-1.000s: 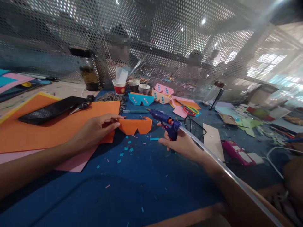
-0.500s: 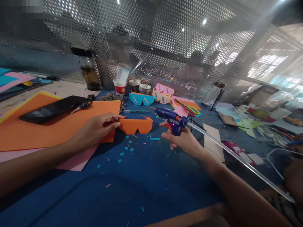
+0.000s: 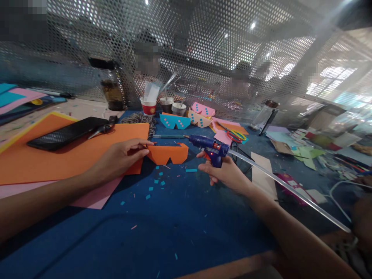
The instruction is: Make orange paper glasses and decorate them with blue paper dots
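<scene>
My left hand [image 3: 132, 152] pinches the left end of an orange paper mask [image 3: 168, 154] with a notch in its lower edge. The mask stands upright on the blue table [image 3: 174, 224]. My right hand [image 3: 216, 168] is wrapped round the grip of a blue glue gun [image 3: 209, 147], whose red light is lit. A long clear glue stick [image 3: 279, 180] runs out of its back. The nozzle points left, just above and beyond the mask's right end, apart from it. Small blue paper squares [image 3: 156, 181] lie in front of the mask.
Orange sheets [image 3: 95, 159] at left carry a black phone-like slab [image 3: 68, 133] and small scissors [image 3: 103, 128]. Behind are a pen [image 3: 170, 136], finished blue [image 3: 175, 121] and pink masks [image 3: 203, 109], cups [image 3: 148, 106] and a jar [image 3: 110, 87]. Colourful scissors [image 3: 236, 135] and paper scraps [image 3: 308, 155] lie right.
The glue gun has tilted a little, its nozzle dropping slightly and its glue stick's rear end rising. My left hand still holds the mask, in nearly the same place.
</scene>
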`<control>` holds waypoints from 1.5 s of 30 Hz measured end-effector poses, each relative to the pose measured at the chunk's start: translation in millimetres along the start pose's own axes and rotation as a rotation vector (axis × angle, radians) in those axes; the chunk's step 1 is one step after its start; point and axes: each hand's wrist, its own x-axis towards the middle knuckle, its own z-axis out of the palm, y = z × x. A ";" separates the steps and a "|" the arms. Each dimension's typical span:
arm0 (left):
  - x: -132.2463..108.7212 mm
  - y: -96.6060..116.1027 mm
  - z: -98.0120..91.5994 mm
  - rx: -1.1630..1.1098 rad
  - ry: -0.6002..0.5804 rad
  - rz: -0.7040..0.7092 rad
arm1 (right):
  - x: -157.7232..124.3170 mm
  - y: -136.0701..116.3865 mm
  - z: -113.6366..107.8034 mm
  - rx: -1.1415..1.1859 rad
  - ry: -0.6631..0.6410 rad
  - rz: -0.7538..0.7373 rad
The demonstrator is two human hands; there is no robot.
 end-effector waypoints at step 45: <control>0.3 -7.8 1.1 -0.013 0.013 0.011 | -1.6 -5.9 1.9 -0.016 -0.046 0.045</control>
